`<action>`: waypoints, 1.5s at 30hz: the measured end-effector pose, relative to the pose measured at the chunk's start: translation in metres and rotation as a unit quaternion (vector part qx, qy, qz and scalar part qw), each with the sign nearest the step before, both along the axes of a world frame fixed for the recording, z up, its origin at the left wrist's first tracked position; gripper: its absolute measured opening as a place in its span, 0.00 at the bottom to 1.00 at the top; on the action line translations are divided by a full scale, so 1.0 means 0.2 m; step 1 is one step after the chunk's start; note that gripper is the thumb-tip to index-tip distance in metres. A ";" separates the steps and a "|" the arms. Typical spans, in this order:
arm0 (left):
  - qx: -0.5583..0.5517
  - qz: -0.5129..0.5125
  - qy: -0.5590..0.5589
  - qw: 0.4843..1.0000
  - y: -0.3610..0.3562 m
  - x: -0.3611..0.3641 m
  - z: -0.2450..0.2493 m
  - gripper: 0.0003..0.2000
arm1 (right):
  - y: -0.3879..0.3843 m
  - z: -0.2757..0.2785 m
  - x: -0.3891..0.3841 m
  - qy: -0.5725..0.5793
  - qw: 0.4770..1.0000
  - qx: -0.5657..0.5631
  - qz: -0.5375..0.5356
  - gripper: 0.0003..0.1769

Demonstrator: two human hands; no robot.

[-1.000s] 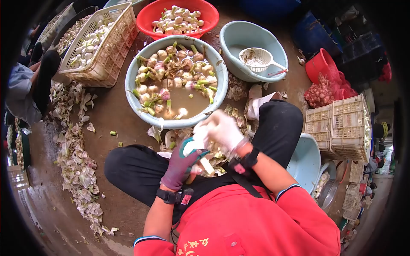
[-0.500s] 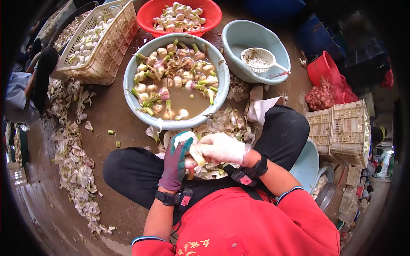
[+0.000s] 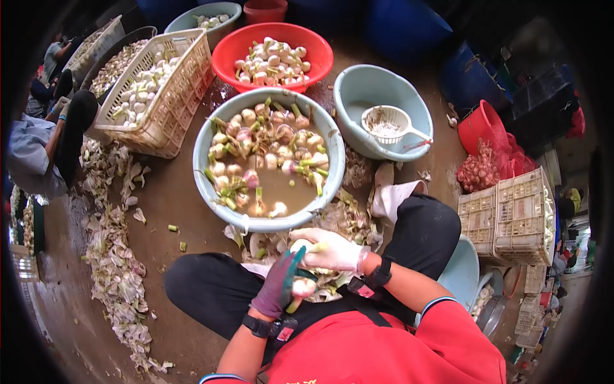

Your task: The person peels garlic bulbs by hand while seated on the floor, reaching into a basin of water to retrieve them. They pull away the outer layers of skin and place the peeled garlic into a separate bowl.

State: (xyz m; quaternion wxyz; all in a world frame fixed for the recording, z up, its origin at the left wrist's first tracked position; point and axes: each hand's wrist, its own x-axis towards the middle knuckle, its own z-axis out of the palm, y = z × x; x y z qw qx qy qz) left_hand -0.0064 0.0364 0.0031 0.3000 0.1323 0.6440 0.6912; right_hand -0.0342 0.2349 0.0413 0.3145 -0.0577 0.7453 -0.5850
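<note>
My left hand (image 3: pixel 276 287), in a purple and teal glove, is closed around a garlic bulb (image 3: pixel 304 287) whose green stem points down toward my lap. My right hand (image 3: pixel 338 251), in a white glove, grips a second, paler garlic bulb (image 3: pixel 298 246) with its cut stem sticking out to the right. The left fingertips reach up to this paler bulb too. Just beyond my hands stands a light blue basin (image 3: pixel 199 168) of murky water, holding many garlic bulbs with stems on. Peeled skins lie between my legs under the hands.
Behind the basin is a red bowl (image 3: pixel 220 61) of white garlic. A crate (image 3: pixel 169 131) of garlic stands at left, near a seated person (image 3: pixel 35 150). At right are a blue basin (image 3: pixel 416 83) with a white strainer (image 3: pixel 400 121) and stacked crates (image 3: pixel 505 214). Skins (image 3: pixel 115 275) litter the floor.
The view has tilted up, so the basins sit lower in the picture. My hands have shifted; the bulb under the left hand now shows more fully, and the paler bulb's stem points right.
</note>
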 end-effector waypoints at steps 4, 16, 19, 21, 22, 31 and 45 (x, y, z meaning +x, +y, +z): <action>0.106 0.057 -0.154 0.981 -0.01 0.01 0.04 0.22 | 0.04 -0.03 -0.30 -0.142 0.984 -0.094 -0.047 0.13; 0.186 0.113 -0.326 0.920 0.02 -0.07 0.16 0.21 | -0.15 -0.41 -0.67 0.152 0.896 0.298 0.293 0.21; 0.207 0.113 -0.343 0.910 0.03 -0.07 0.12 0.21 | -0.30 -0.58 -0.71 0.107 0.896 0.350 0.253 0.21; 0.236 0.120 -0.345 0.900 0.02 -0.07 0.12 0.21 | -0.30 -0.70 -0.75 0.082 0.886 0.364 0.275 0.23; 0.230 0.109 -0.340 0.905 0.01 -0.08 0.11 0.21 | -0.29 -0.77 -0.76 0.035 0.850 0.425 0.309 0.23; 0.180 0.290 -0.304 0.889 0.02 -0.09 0.05 0.31 | -0.15 -0.28 -0.71 -0.286 0.957 -0.044 -0.011 0.17; 0.186 0.278 -0.208 0.919 0.03 -0.08 0.06 0.19 | -0.18 0.20 -0.15 0.003 0.989 0.145 -0.041 0.23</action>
